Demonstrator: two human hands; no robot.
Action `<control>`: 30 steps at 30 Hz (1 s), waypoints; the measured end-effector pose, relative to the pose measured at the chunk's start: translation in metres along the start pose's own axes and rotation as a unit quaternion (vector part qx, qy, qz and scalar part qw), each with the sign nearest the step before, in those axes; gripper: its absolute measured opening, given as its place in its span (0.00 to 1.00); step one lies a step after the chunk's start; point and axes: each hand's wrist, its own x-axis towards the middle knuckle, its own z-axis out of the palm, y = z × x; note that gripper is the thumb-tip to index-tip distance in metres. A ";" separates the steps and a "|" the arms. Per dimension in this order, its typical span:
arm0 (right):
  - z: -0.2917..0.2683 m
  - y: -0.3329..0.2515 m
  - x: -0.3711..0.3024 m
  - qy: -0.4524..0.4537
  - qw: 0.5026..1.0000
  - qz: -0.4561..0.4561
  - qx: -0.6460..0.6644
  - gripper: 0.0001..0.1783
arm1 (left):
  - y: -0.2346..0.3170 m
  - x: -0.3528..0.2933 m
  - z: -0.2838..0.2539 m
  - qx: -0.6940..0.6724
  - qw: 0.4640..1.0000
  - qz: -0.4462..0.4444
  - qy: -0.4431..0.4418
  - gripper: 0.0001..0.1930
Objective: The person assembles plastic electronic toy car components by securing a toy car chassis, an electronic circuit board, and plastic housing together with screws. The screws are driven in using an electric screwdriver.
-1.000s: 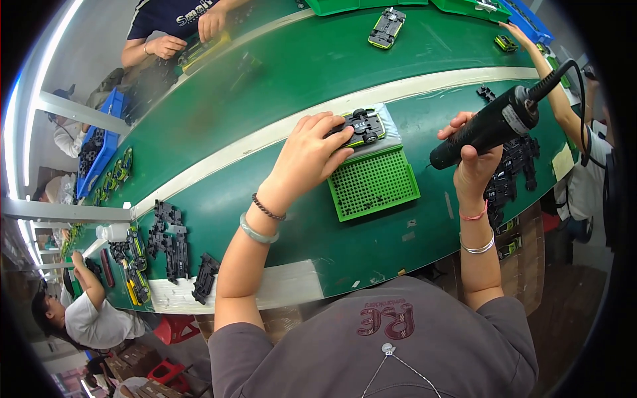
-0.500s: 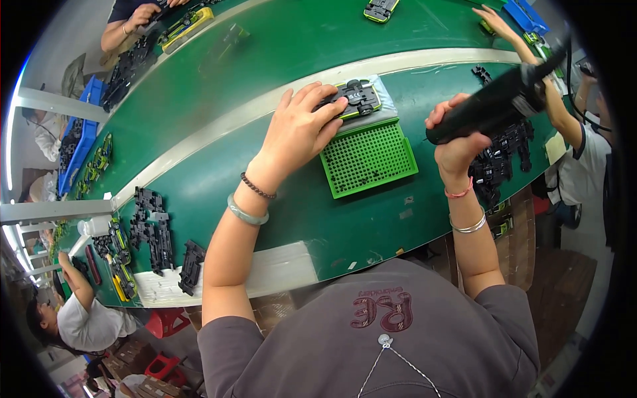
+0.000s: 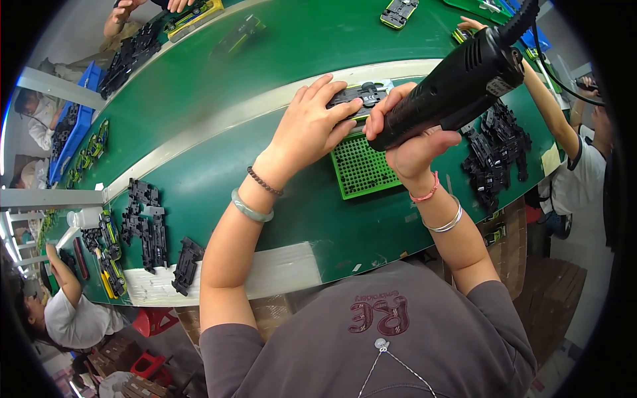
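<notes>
My left hand (image 3: 306, 129) grips the left end of an upturned toy car (image 3: 369, 91), its thumb and fingers over the black underside. Yellow-green bodywork shows along the car's edge. My right hand (image 3: 415, 152) is wrapped around a black corded electric screwdriver (image 3: 451, 86), tilted with its cord end up to the right. The tool's tip is hidden behind my fingers, close to the car's right end. Just below the car sits a green perforated tray (image 3: 369, 192) with small dark pieces in its holes; my right hand covers part of it.
Black chassis parts lie in a pile (image 3: 494, 149) at the right and in another group (image 3: 147, 222) at the left. A single black chassis (image 3: 188, 265) rests near the front edge. A pale raised strip (image 3: 199, 136) curves across the green table. Co-workers sit around, one arm (image 3: 547, 99) reaching in at right.
My right hand has brought the screwdriver leftward, over the tray and up to the car. My left hand stays on the car, with little shift.
</notes>
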 end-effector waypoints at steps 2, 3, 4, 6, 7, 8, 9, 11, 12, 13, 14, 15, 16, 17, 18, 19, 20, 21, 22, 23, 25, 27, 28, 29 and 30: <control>-0.001 0.003 0.000 0.001 1.000 -0.002 0.018 0.55 | -0.001 0.000 0.000 -0.008 1.000 -0.003 0.001 0.16; -0.001 0.004 0.000 0.000 1.000 -0.001 0.017 0.55 | -0.001 -0.001 0.001 -0.010 1.000 -0.003 0.000 0.16; -0.001 0.005 -0.001 -0.002 1.000 0.002 0.017 0.55 | -0.002 -0.001 0.001 -0.013 1.000 -0.003 -0.001 0.16; -0.001 0.007 -0.002 -0.004 1.000 0.005 0.016 0.55 | -0.002 -0.001 0.002 -0.015 1.000 -0.003 0.002 0.16; -0.002 0.010 -0.002 -0.006 1.000 0.005 0.009 0.54 | -0.003 -0.001 0.003 -0.016 1.000 -0.001 0.005 0.16; -0.003 0.011 -0.002 -0.008 1.000 0.005 0.003 0.54 | -0.003 -0.001 0.003 -0.016 1.000 -0.001 0.005 0.16; -0.003 0.011 -0.002 -0.007 1.000 0.005 0.003 0.54 | -0.003 -0.001 0.002 -0.019 1.000 -0.004 0.003 0.15; -0.002 0.011 -0.003 -0.012 1.000 0.008 -0.009 0.53 | -0.002 -0.001 0.002 -0.021 1.000 -0.006 0.001 0.15; -0.001 0.011 -0.004 -0.011 1.000 0.008 -0.010 0.53 | -0.001 -0.001 0.002 -0.020 1.000 -0.007 0.001 0.15; 0.000 0.012 -0.005 -0.014 1.000 0.009 -0.016 0.53 | -0.001 -0.001 0.002 -0.019 1.000 -0.007 0.001 0.15; 0.001 0.012 -0.005 -0.017 1.000 0.011 -0.021 0.53 | -0.001 0.000 0.002 -0.019 1.000 -0.007 0.001 0.15; 0.002 0.012 -0.005 -0.016 1.000 0.011 -0.021 0.53 | -0.001 0.000 0.001 -0.018 1.000 -0.006 -0.001 0.15; 0.003 0.010 -0.005 -0.024 0.999 0.013 -0.038 0.53 | -0.001 0.000 0.000 -0.017 1.000 -0.004 -0.003 0.15; 0.003 0.009 -0.005 -0.032 0.998 0.015 -0.055 0.53 | -0.001 -0.001 0.000 -0.017 1.000 -0.004 -0.004 0.15; 0.002 0.010 -0.004 -0.031 0.998 0.014 -0.055 0.53 | 0.000 0.000 0.000 -0.019 1.000 -0.003 -0.002 0.16; 0.001 0.010 -0.003 -0.036 0.998 0.008 -0.051 0.53 | 0.000 0.001 0.001 -0.021 1.000 -0.001 0.000 0.16; 0.000 0.010 -0.003 -0.041 0.998 0.003 -0.047 0.53 | 0.000 0.002 0.001 -0.021 1.000 0.002 0.001 0.16; 0.000 0.008 -0.002 -0.040 0.998 0.001 -0.048 0.53 | -0.001 0.001 0.001 -0.022 1.000 0.001 -0.002 0.15; 0.001 0.005 0.000 -0.024 0.999 -0.012 -0.030 0.54 | -0.003 0.001 0.001 -0.023 1.000 0.000 -0.004 0.15; 0.002 0.000 0.002 -0.008 1.000 -0.025 -0.012 0.54 | -0.003 0.001 0.001 -0.023 1.000 0.002 -0.004 0.15; 0.002 -0.023 0.014 0.014 0.998 -0.055 -0.003 0.56 | 0.000 0.000 0.000 -0.019 1.000 -0.010 -0.006 0.15; -0.008 -0.034 0.030 0.031 0.996 -0.079 0.001 0.56 | 0.002 0.001 -0.001 -0.017 1.000 -0.009 -0.005 0.16; -0.017 -0.037 0.040 0.019 0.995 -0.100 0.014 0.56 | 0.004 0.002 -0.002 -0.018 1.000 -0.011 -0.007 0.17; -0.022 -0.039 0.049 0.006 0.992 -0.121 0.027 0.56 | 0.005 0.003 -0.003 -0.018 1.000 -0.008 -0.007 0.17; -0.024 -0.039 0.056 0.019 0.993 -0.113 0.004 0.55 | 0.005 0.003 -0.003 -0.017 1.000 -0.005 -0.005 0.17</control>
